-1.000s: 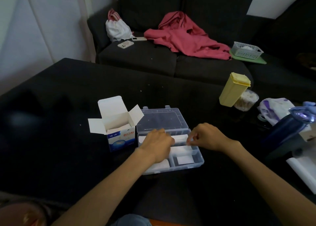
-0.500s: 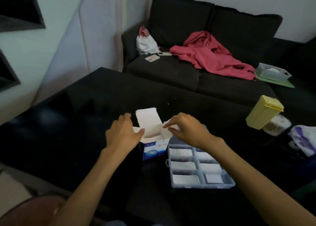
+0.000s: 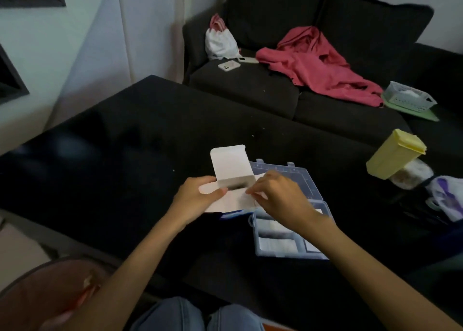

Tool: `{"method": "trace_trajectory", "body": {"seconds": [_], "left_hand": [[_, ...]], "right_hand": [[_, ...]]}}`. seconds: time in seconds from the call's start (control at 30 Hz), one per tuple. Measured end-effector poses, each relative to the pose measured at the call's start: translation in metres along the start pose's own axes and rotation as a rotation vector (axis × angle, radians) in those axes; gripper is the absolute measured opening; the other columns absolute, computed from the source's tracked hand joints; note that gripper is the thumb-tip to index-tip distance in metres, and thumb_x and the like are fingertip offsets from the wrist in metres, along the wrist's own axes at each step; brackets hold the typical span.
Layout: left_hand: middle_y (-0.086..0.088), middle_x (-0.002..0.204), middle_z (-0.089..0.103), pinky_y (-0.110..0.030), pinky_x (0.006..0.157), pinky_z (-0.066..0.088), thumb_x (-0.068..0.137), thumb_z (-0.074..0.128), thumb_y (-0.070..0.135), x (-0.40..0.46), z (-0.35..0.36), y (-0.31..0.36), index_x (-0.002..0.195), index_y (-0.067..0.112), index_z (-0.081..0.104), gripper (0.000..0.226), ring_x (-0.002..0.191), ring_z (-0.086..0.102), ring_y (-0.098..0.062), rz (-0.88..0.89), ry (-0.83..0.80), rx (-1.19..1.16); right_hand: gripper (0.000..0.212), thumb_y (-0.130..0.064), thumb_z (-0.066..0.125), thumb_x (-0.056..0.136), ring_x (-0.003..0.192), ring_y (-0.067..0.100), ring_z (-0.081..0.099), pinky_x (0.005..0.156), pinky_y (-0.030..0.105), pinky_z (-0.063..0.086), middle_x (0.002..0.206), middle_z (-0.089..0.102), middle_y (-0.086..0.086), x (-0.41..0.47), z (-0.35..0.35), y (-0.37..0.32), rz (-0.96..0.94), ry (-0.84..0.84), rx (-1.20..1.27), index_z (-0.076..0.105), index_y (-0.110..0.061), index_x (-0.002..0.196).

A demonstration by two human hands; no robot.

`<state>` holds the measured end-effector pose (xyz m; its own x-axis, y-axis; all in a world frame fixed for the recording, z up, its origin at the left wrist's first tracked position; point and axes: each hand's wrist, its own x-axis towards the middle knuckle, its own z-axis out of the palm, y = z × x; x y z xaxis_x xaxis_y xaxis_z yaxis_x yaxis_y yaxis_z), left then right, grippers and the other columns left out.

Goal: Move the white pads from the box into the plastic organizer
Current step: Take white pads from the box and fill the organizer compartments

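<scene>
Our left hand (image 3: 198, 196) grips the box (image 3: 229, 180), tipped toward us beside the organizer (image 3: 288, 230); our right hand (image 3: 278, 195) pinches at its mouth. We should steady the box and draw 1 pad out flat. Several white pads (image 3: 275, 243) already fill compartments.

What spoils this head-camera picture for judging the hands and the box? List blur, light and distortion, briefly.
Head view: dim room light, so the black table swallows detail; faint pale reflections on its left part. Motion blur smears the right hand and the box opening, so nothing inside is readable. The left hand is sharper. Wide-angle bending curves the sofa and table edges.
</scene>
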<state>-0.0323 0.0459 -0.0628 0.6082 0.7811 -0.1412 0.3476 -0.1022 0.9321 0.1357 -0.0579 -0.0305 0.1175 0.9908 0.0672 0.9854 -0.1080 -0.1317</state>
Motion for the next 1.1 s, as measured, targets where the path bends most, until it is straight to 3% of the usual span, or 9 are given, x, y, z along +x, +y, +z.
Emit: {"method": "trace_trajectory", "body": {"seconds": [0.13, 0.3, 0.4, 0.57, 0.67, 0.87, 1.1], "left_hand": [[0.009, 0.121, 0.064, -0.036, 0.098, 0.045, 0.085, 0.068, 0.024, -0.006, 0.001, 0.001, 0.120, 0.028, 0.064, 0.036, 0.116, 0.056, -0.013, 0.131, 0.248, 0.123], [0.012, 0.110, 0.067, -0.024, 0.082, 0.048, 0.086, 0.066, 0.018, -0.012, 0.000, 0.006, 0.119, 0.030, 0.064, 0.036, 0.100, 0.060, -0.006, 0.224, 0.376, 0.143], [0.008, 0.106, 0.069, -0.021, 0.074, 0.041, 0.085, 0.067, 0.018, -0.007, -0.003, -0.001, 0.118, 0.026, 0.066, 0.034, 0.100, 0.063, -0.012, 0.145, 0.392, 0.149], [0.000, 0.116, 0.067, -0.027, 0.088, 0.045, 0.087, 0.066, 0.024, 0.005, -0.008, -0.005, 0.118, 0.015, 0.066, 0.032, 0.111, 0.060, -0.017, 0.132, 0.375, 0.176], [0.000, 0.116, 0.068, -0.024, 0.088, 0.041, 0.090, 0.062, 0.028, 0.008, -0.010, -0.001, 0.115, 0.013, 0.068, 0.030, 0.112, 0.060, -0.017, 0.144, 0.390, 0.198], [0.003, 0.112, 0.069, -0.028, 0.087, 0.038, 0.090, 0.060, 0.031, 0.017, -0.017, 0.003, 0.109, 0.019, 0.071, 0.025, 0.112, 0.059, -0.016, 0.100, 0.376, 0.234], [0.006, 0.110, 0.070, -0.028, 0.081, 0.038, 0.090, 0.061, 0.032, 0.027, -0.025, 0.006, 0.108, 0.022, 0.072, 0.023, 0.107, 0.060, -0.013, 0.061, 0.297, 0.262]], "right_hand": [[0.028, -0.023, 0.058, 0.091, 0.113, 0.020, 0.056, 0.094, 0.027, 0.046, 0.126, 0.058, 0.003, 0.003, 0.007, -0.011, -0.019, -0.034, -0.007, 0.064, -0.022, 0.119], [0.031, -0.018, 0.058, 0.091, 0.116, 0.021, 0.055, 0.099, 0.029, 0.044, 0.128, 0.057, 0.006, 0.010, 0.011, -0.016, -0.024, -0.048, 0.030, 0.061, -0.021, 0.122], [0.031, -0.019, 0.057, 0.092, 0.116, 0.022, 0.054, 0.100, 0.031, 0.044, 0.128, 0.057, 0.008, 0.013, 0.014, -0.019, -0.012, -0.056, 0.039, 0.061, -0.019, 0.123], [0.034, -0.019, 0.055, 0.093, 0.118, 0.021, 0.052, 0.102, 0.028, 0.040, 0.130, 0.055, 0.006, 0.020, 0.019, -0.021, -0.008, -0.086, 0.026, 0.058, -0.019, 0.127], [0.038, -0.020, 0.054, 0.093, 0.123, 0.020, 0.048, 0.106, 0.029, 0.035, 0.135, 0.052, 0.005, 0.025, 0.024, -0.028, -0.048, -0.110, 0.013, 0.052, -0.019, 0.132], [0.038, -0.014, 0.050, 0.094, 0.122, 0.026, 0.045, 0.103, 0.035, 0.039, 0.139, 0.046, 0.010, 0.042, 0.031, -0.038, -0.100, -0.141, -0.083, 0.045, -0.009, 0.131], [0.057, -0.015, 0.048, 0.090, 0.135, 0.028, 0.024, 0.105, 0.039, 0.028, 0.151, 0.024, 0.009, 0.062, 0.025, -0.038, -0.062, -0.246, -0.067, 0.024, -0.011, 0.142]]}}
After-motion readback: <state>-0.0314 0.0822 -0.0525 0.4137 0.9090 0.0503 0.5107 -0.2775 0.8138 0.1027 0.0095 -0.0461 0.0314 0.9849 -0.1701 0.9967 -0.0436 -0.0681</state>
